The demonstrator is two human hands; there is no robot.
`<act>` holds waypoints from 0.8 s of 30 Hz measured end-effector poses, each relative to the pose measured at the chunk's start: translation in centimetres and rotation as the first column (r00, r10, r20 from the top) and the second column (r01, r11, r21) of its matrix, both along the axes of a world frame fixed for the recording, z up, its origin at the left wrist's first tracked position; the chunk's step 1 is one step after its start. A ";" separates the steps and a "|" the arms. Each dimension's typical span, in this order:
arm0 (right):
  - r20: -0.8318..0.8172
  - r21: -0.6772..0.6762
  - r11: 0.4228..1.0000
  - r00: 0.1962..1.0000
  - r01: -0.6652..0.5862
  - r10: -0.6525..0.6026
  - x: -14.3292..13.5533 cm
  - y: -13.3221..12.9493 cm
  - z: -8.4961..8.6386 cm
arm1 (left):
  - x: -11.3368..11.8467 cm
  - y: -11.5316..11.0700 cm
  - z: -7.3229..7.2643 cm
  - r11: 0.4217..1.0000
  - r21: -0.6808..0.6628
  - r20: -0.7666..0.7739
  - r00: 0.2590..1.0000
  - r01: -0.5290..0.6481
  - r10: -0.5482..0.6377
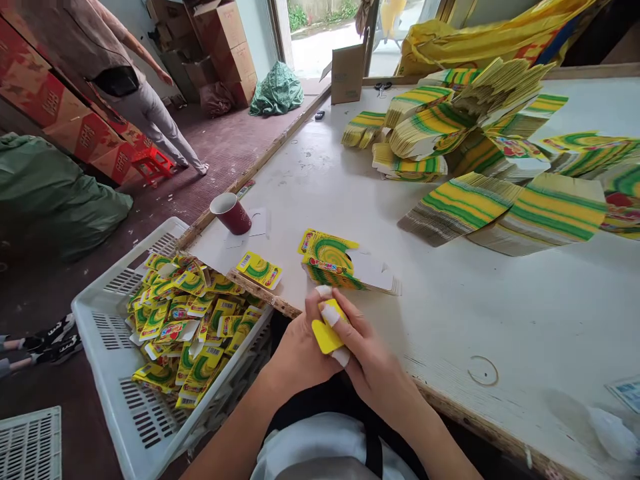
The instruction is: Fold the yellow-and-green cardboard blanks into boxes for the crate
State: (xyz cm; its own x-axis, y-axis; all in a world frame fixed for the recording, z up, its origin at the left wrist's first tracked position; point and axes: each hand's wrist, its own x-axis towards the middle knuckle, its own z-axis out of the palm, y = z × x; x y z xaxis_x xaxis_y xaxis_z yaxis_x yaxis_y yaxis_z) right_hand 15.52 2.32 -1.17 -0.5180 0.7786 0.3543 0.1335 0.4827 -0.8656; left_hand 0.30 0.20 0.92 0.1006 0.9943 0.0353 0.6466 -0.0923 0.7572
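Both hands, left hand [300,350] and right hand [373,363], pinch one yellow box [326,333] at the table [500,313] edge. Left of it, the crate [107,363] holds many folded boxes; flat blanks [345,267] and large stacks [500,207] beyond remain unfolded.

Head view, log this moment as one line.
left hand: holding yellow carton | right hand: folding it | flat stack ahead | crate left

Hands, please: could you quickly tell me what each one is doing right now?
Left hand: closed on the yellow carton.
Right hand: also gripping the yellow carton, with taped fingertips.
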 end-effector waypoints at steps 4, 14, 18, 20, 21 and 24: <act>-0.021 0.069 0.995 0.997 0.071 -0.070 0.4 0.8 -0.4 | -0.1 -0.3 -0.4 0.991 0.060 -0.032 0.992 -0.117 0.119; 0.149 0.081 0.996 0.989 -0.033 0.021 1.9 1.8 -0.5 | -1.4 -0.6 1.5 0.982 -0.011 -0.232 0.956 -0.187 0.179; 0.108 0.043 0.995 0.991 -0.089 0.084 2.3 2.3 0.5 | -1.4 -0.2 2.2 0.990 0.017 -0.221 0.965 -0.139 0.139; 0.044 0.026 1.000 0.999 0.001 -0.002 1.7 2.0 0.6 | -1.1 -0.2 2.4 0.989 0.086 -0.261 0.955 -0.120 0.138; 0.007 0.015 0.998 0.998 0.054 -0.055 1.1 1.7 0.5 | -1.0 -0.1 2.4 0.986 0.117 -0.279 0.949 -0.116 0.145; -0.023 -0.084 0.988 0.991 0.131 -0.133 -0.4 0.7 0.1 | -1.7 -0.4 2.6 0.988 0.109 -0.283 0.950 -0.108 0.135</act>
